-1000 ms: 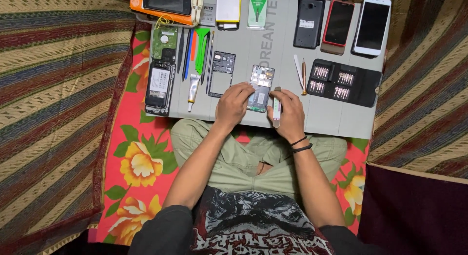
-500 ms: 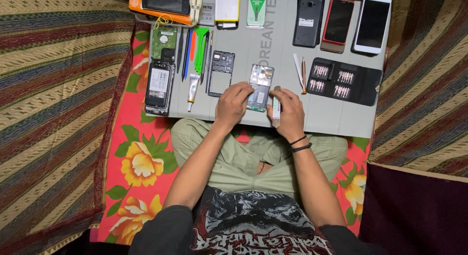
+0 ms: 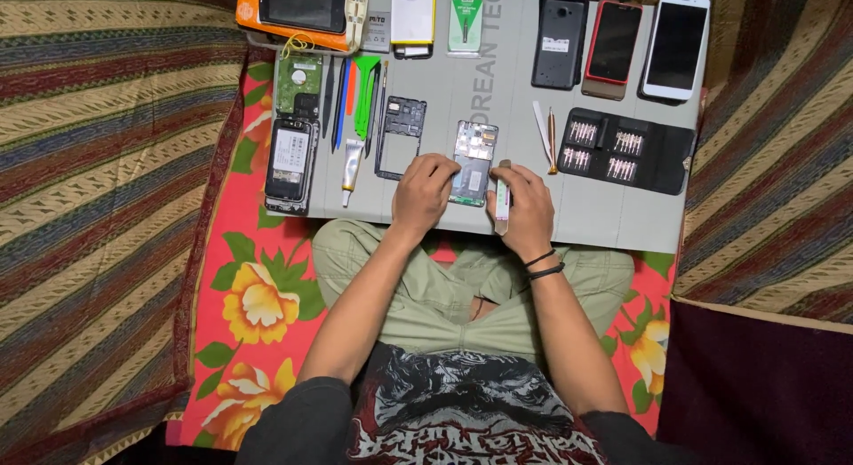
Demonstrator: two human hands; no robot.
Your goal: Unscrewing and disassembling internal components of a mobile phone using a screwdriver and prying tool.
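An opened phone [image 3: 472, 158] with its back off lies on the grey work mat [image 3: 604, 216]. My left hand [image 3: 424, 192] rests its fingers on the phone's lower left edge. My right hand [image 3: 526, 209] sits at the phone's right side and is closed around a small pale screwdriver [image 3: 502, 198]. A black phone frame [image 3: 400, 136] lies just left of my left hand. Both forearms reach out over my crossed legs.
A black case of screwdriver bits [image 3: 622, 150] lies open at the right. Three phones [image 3: 617, 43] line the mat's top right. Pry tools and a tube [image 3: 355, 110], a dismantled phone [image 3: 290, 163] and an orange box [image 3: 298, 12] sit left. Striped and floral cloth surrounds the mat.
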